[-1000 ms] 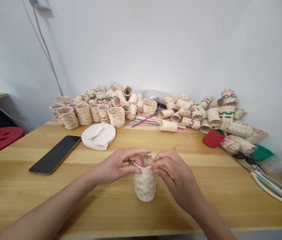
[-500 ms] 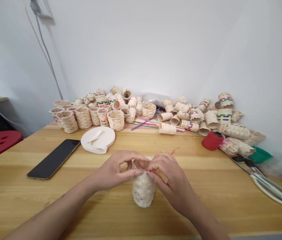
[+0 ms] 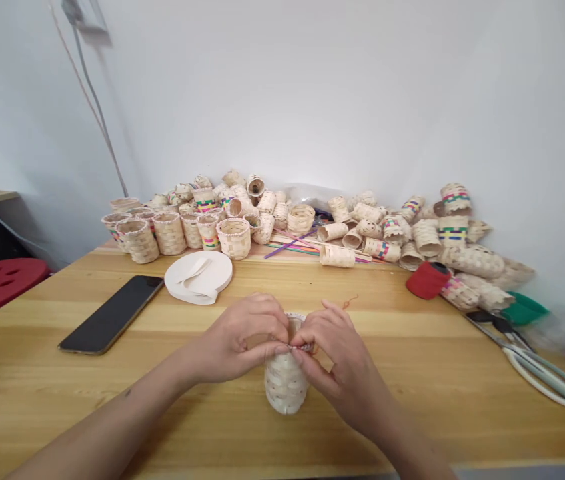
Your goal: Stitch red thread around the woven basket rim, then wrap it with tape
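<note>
A small woven basket [image 3: 286,385] of pale strips stands upright on the table in front of me. My left hand [image 3: 249,337] pinches its near rim from the left, thumb outside and fingers curled over the edge. From the right, my right hand [image 3: 335,357] pinches the same rim close beside the left fingertips. A reddish-and-white wrapped edging shows along the rim between the two hands. Whether a needle is between my fingers is hidden. An orange thread [image 3: 349,301] lies on the table just beyond my right hand.
A black phone [image 3: 112,315] and a roll of white tape [image 3: 199,277] lie to the left. Behind are rimmed baskets [image 3: 169,233] and a pile of loose ones [image 3: 367,227]. At right are a red thread spool [image 3: 427,280], scissors [image 3: 537,373] and a green object [image 3: 527,308].
My left fingers have closed down onto the near rim, nearer the right fingertips. Both hands stay at the basket, which has barely moved. The view has shifted slightly.
</note>
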A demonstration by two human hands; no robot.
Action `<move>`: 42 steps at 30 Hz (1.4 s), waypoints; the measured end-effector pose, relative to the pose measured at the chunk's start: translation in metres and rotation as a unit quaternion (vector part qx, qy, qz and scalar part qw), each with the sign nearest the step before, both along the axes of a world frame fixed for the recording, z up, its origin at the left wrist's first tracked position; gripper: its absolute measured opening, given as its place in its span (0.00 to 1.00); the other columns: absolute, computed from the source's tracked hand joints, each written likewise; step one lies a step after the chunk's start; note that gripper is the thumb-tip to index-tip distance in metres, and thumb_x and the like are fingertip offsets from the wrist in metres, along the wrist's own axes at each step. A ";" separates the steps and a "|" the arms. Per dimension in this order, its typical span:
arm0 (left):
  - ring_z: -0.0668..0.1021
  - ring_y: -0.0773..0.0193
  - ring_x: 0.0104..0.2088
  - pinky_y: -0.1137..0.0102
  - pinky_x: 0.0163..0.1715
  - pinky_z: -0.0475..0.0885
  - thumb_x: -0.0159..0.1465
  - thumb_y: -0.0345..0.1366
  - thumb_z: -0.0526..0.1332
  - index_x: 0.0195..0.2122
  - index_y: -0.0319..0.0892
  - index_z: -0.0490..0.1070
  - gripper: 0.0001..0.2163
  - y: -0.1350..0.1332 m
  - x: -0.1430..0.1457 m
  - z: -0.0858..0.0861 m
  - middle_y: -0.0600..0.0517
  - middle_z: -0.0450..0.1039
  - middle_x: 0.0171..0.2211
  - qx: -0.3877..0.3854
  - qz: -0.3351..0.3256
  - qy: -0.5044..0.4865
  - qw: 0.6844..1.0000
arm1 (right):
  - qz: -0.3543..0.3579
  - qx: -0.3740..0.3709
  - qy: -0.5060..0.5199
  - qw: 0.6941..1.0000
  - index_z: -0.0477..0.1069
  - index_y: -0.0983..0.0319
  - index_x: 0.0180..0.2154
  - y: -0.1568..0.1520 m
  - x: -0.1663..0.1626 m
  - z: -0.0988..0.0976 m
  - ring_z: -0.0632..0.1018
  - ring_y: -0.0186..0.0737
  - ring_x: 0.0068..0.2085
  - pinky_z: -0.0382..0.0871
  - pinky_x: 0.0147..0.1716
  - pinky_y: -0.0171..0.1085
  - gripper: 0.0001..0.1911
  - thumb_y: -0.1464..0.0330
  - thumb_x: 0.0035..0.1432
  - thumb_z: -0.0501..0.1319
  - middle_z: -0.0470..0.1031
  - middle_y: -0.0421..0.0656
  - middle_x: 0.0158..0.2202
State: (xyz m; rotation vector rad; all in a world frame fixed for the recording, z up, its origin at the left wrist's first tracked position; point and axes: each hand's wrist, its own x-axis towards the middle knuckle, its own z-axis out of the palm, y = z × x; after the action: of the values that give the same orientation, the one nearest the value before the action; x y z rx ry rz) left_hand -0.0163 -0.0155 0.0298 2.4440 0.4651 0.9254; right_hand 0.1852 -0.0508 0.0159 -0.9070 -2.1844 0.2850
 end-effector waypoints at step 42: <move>0.74 0.64 0.32 0.68 0.36 0.69 0.61 0.31 0.61 0.32 0.39 0.76 0.04 0.004 0.003 -0.002 0.48 0.75 0.29 -0.004 0.052 -0.088 0.995 | -0.007 -0.011 0.009 1.000 0.67 0.59 0.33 0.003 0.008 0.003 0.71 0.35 0.34 0.52 0.57 0.50 0.02 0.71 0.60 0.59 0.71 0.36 0.29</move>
State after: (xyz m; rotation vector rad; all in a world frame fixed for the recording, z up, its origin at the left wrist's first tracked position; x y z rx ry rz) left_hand -0.0133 -0.0119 0.0283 2.3225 0.5351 1.1676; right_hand 0.1928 -0.0477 0.0188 -0.9284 -2.1603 0.3089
